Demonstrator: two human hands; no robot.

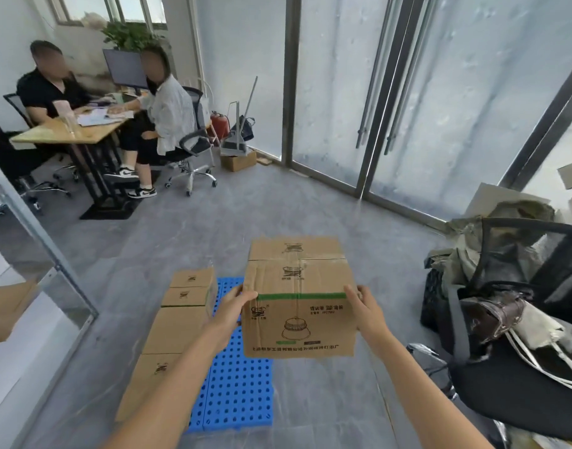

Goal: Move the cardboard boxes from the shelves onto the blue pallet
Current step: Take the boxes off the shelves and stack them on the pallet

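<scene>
Holding one cardboard box (299,315) in the air between both hands, seen over the far right part of the blue pallet (239,390) and the grey floor (310,400) beside it. Left hand (231,307) clamped on the box's left side, thumb hooked onto the near face by the green tape. Right hand (365,304) mirrored on the right side. Box upright, printed lamp face turned towards the wearer, lettering right way up, top seam running side to side. Looks near cubic, so cannot tell a long axis. Along the pallet's left side, a row of boxes (177,328) set end to end, running away from the wearer, in line with the pallet's length. Far left, two people seated at a bench (51,134).
</scene>
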